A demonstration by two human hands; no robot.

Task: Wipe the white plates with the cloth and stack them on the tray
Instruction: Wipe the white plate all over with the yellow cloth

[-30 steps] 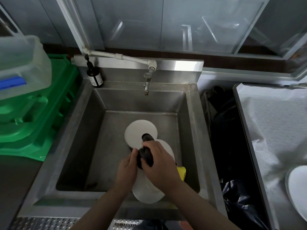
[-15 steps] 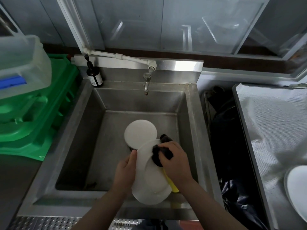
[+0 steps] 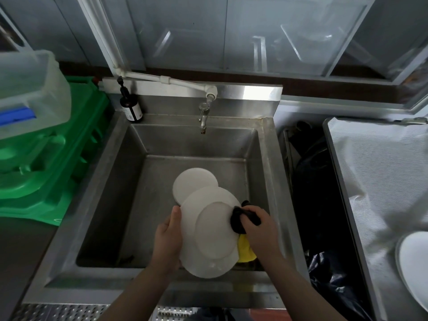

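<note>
A head-mounted view looks down into a stainless steel sink where a person wipes a white plate held over the near right part of the basin. The plate is tilted, its face turned up toward the camera and slightly left. Seen from here it reads as an oval whose long axis runs from the far left to the near right, its near edge crossing over the sink's front rim. The left hand grips the plate's left edge, thumb lying along the rim and fingers hidden behind it. The right hand is clenched around a bunched dark cloth, pressing it against the plate's right edge.

A second white plate lies flat on the sink floor, just beyond the held one and partly covered by it. A yellow sponge shows below the right hand, between the plate and the sink's right wall; whether it touches either cannot be told.

A tap hangs over the far wall of the basin, and a dark pump bottle stands on the far left corner. Green crates are stacked to the left with a clear plastic tub on top. To the right, past a black bin bag, sits a tray lined with white sheeting, and another white plate rests on it at the right edge of view.
</note>
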